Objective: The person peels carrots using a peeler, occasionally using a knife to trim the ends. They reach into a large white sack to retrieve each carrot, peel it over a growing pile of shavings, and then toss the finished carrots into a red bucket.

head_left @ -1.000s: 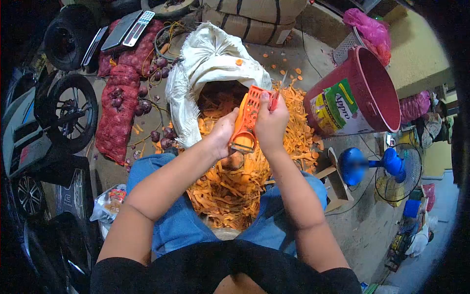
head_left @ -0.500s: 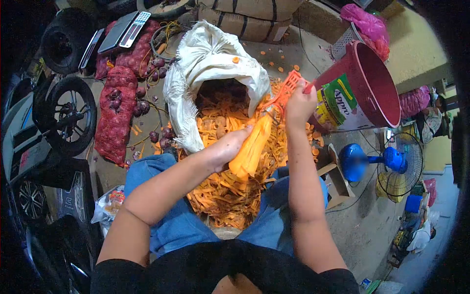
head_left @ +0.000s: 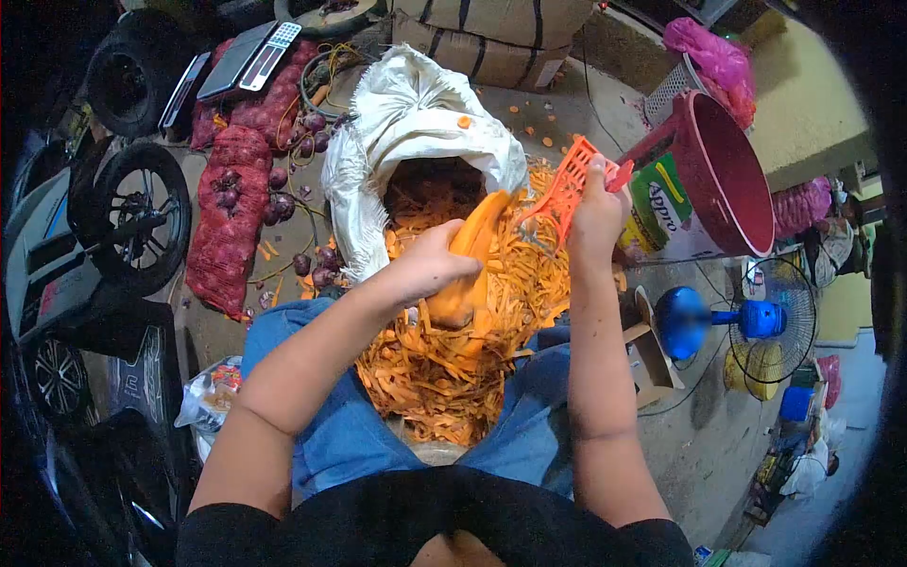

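My left hand (head_left: 435,265) is wrapped round a thick peeled carrot (head_left: 485,231), which points up and slightly right over the heap of peelings. My right hand (head_left: 597,215) grips an orange-red plastic peeler (head_left: 568,185) with a slotted body. The peeler is to the right of the carrot and apart from it. Orange carrot peelings (head_left: 430,383) are piled between my knees. They reach into the mouth of a white woven sack (head_left: 425,128) lying just beyond.
A dark red bucket (head_left: 746,165) stands at the right, near a blue fan (head_left: 756,319) and a cardboard box (head_left: 652,364). On the left are net bags of red onions (head_left: 227,227), a scale (head_left: 248,61) and a motorcycle wheel (head_left: 140,222). Carrot slices lie scattered behind the sack.
The peeler has come away from the carrot, moving right with my right hand. My left hand has turned the carrot more upright and shifted slightly left.
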